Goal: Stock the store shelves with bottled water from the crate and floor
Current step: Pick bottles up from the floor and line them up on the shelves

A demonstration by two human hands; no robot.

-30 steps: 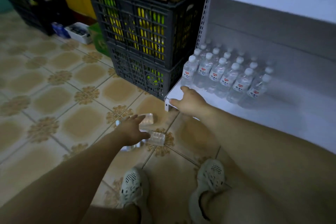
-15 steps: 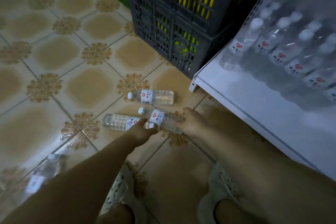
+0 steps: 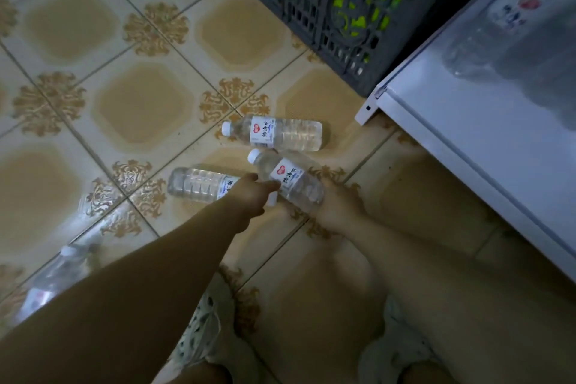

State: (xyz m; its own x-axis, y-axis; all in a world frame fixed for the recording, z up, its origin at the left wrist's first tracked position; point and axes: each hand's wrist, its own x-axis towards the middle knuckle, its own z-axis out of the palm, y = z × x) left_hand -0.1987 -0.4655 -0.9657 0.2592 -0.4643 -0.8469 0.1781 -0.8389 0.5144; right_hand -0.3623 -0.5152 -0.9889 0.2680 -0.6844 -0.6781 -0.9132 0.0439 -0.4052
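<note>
Head view: pick-up step, floor stock. Right hand (image 3: 338,207) clamped round base of centre bottle (image 3: 291,181), mid-frame, cap tilted toward upper left. Left hand (image 3: 251,196) over neck of adjacent bottle (image 3: 199,184); grip cannot be told. Next, prob.: secure both, lift clear, stand upright on shelf (image 3: 467,134), right of frame.

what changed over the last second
The right hand left the white metal shelf, dropped to the floor and took hold of the tilted clear plastic water bottle by its base. The left hand stayed by the bottles; the clear bottle near the grey plastic crate stayed lying.
</note>
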